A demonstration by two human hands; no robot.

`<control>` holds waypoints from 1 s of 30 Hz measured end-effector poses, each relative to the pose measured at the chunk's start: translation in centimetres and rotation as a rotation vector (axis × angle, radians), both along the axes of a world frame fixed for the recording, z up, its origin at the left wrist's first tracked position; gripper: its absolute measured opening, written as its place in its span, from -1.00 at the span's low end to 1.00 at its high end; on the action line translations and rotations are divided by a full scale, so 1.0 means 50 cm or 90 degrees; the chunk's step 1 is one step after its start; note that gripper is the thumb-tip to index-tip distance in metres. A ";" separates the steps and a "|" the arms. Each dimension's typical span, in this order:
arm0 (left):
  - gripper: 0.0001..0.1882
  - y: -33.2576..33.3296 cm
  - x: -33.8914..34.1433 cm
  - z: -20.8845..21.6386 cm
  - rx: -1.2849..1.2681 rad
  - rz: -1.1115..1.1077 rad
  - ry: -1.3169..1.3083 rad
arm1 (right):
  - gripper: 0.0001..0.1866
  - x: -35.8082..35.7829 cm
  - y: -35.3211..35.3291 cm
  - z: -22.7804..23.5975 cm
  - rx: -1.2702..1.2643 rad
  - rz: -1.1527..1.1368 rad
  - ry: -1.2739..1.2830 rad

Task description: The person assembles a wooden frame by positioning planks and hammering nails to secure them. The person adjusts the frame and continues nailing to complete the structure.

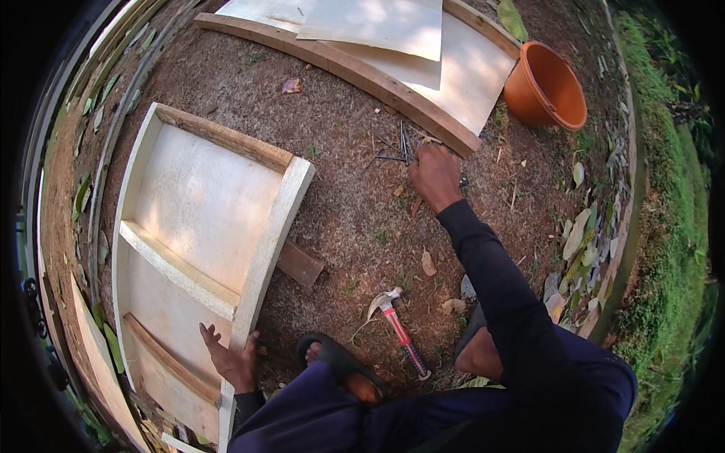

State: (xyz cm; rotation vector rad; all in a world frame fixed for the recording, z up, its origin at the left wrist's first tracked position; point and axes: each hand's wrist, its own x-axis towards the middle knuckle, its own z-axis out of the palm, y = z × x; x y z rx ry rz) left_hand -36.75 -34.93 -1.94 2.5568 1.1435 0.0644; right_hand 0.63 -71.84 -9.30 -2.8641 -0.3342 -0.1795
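My right hand (pixel 438 175) reaches down to a small pile of long nails (pixel 404 145) on the ground. Its fingers curl together over the edge of the pile, and whatever lies between them is hidden. With fingers spread, my left hand (pixel 232 362) rests at the near right rail of a wooden frame (pixel 273 238) backed with a pale panel. That frame has crosspieces inside and lies at the left. Between my feet lies a claw hammer (pixel 399 328) with a red and black handle, its head pointing away from me.
A second wooden frame (pixel 362 75) with loose pale sheets (pixel 377 26) on it lies at the far side. An orange bucket (pixel 521 94) stands beside its right end. A short wood offcut (pixel 300 264) pokes out by the left frame. Dry leaves (pixel 578 230) line the right edge.
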 end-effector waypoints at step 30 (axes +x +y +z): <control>-0.11 -0.150 0.242 -0.023 -0.118 -0.069 -0.138 | -0.76 0.130 -0.359 -0.052 0.307 -0.324 -0.010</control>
